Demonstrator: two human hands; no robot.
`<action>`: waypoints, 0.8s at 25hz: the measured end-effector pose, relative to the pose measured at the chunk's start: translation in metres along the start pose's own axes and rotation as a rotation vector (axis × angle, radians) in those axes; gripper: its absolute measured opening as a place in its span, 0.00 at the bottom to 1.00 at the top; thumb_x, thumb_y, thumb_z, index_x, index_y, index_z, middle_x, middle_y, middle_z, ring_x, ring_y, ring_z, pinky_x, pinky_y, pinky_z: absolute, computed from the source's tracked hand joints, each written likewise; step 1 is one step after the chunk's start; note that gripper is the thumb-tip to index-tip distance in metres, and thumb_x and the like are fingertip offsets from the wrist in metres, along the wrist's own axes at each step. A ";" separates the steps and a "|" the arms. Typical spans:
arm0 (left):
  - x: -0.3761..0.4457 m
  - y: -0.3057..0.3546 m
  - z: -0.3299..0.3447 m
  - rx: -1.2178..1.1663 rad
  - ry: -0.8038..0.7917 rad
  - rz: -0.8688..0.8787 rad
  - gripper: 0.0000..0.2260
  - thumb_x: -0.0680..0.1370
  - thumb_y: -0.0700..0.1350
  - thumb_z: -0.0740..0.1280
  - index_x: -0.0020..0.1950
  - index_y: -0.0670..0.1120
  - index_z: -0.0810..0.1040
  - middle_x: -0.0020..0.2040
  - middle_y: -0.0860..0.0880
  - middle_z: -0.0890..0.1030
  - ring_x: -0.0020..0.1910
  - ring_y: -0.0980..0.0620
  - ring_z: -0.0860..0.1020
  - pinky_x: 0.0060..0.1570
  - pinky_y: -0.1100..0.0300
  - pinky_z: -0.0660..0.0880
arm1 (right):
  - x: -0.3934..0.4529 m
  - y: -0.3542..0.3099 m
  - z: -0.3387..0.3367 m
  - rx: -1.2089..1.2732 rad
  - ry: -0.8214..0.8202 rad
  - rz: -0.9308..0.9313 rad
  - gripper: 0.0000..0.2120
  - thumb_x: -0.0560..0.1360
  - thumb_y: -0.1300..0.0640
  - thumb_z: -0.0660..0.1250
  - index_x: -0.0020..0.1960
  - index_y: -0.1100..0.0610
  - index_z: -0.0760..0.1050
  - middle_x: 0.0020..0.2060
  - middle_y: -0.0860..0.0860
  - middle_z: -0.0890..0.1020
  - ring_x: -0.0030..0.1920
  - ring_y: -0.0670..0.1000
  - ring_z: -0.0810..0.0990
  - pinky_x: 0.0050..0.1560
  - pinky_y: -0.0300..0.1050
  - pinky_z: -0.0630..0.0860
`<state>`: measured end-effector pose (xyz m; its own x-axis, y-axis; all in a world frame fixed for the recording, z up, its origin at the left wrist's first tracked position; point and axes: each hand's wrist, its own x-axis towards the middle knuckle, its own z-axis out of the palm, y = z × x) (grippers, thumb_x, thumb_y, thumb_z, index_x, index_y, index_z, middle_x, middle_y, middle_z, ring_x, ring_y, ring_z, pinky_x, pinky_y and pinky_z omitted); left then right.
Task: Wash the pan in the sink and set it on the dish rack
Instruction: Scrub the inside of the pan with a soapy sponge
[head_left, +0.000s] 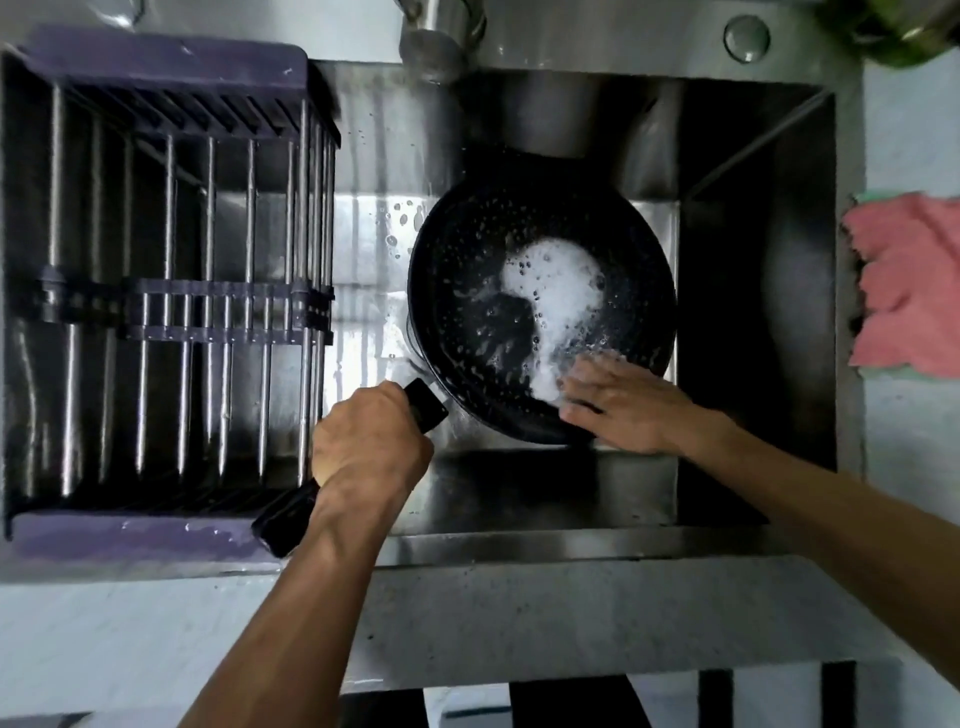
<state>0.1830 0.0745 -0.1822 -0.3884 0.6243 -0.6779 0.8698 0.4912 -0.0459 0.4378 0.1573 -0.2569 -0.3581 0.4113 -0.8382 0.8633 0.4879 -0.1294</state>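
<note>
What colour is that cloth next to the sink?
The cloth is pink, with a bit of green peeking out underneath. The head view shows it.

We find the pan (540, 312) in the sink (753, 260), the rack (166, 291) at its left, the faucet (436, 47) behind, a cloth (909, 286) on the tabletop (914, 441) right.

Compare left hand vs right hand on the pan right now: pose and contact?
The left hand curls in a full grip round the pan's black handle; the right hand lies with straight fingers across the pan near rim. The left hand is outside the bowl, clear of the foam; the right hand's fingertips are in foam. Both touch the pan over the sink.
</note>
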 end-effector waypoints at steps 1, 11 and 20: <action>-0.001 0.000 0.001 -0.008 -0.006 -0.005 0.14 0.73 0.44 0.69 0.58 0.45 0.76 0.39 0.48 0.72 0.38 0.48 0.71 0.38 0.56 0.69 | -0.005 -0.006 0.000 -0.036 0.084 0.035 0.31 0.83 0.37 0.44 0.80 0.52 0.58 0.81 0.56 0.52 0.80 0.56 0.47 0.79 0.51 0.43; -0.002 0.003 0.001 0.010 -0.006 0.003 0.14 0.73 0.44 0.68 0.59 0.46 0.75 0.48 0.47 0.79 0.40 0.48 0.72 0.40 0.57 0.69 | -0.030 -0.025 0.002 0.343 -0.013 -0.143 0.27 0.84 0.39 0.47 0.79 0.48 0.62 0.80 0.43 0.58 0.80 0.46 0.51 0.69 0.32 0.44; 0.006 -0.002 0.005 0.043 -0.031 0.021 0.13 0.73 0.44 0.66 0.58 0.46 0.75 0.51 0.47 0.80 0.50 0.46 0.80 0.41 0.57 0.70 | 0.051 -0.070 -0.018 0.381 0.095 -0.235 0.30 0.83 0.35 0.48 0.81 0.41 0.46 0.77 0.40 0.31 0.76 0.45 0.28 0.76 0.56 0.32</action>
<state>0.1804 0.0743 -0.1892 -0.3607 0.6151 -0.7011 0.8903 0.4512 -0.0622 0.3526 0.1580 -0.2812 -0.5757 0.4006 -0.7128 0.8175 0.2655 -0.5110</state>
